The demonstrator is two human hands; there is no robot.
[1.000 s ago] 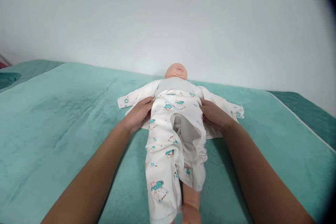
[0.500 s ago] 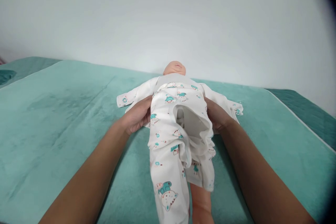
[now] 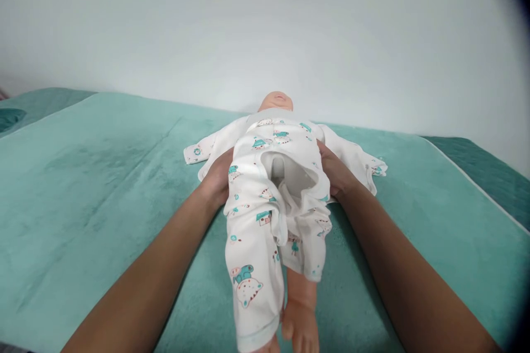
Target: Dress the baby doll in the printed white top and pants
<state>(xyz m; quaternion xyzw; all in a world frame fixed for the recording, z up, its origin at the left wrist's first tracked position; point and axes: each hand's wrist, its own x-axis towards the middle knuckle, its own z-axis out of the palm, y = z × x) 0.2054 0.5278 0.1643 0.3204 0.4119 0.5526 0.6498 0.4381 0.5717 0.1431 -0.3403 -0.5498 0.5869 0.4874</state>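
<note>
The doll [image 3: 276, 101] lies on its back between the two hands, head away and feet near. White pants [image 3: 254, 226] cover its legs, and a white shirt [image 3: 229, 132] is spread under it, with sleeves out to both sides. The left hand [image 3: 220, 176] is against one side of the pants near the hips, and the right hand [image 3: 334, 171] is against the other side. The fingers are tucked out of sight, so I cannot tell how far each hand is closed or how much cloth it has.

Half a second ago, the pants were a bit more to the right, and their waist looked farther from the head. Now both feet show, one bare up to the shin and one just peeking out of its pant leg.

Under it all is a big green sheet [image 3: 99, 204] with a long crease. Behind it is a plain white wall [image 3: 207, 27]. Darker green cloth [image 3: 484, 171] shows past the edges. Little bears and houses are printed on the pants.
</note>
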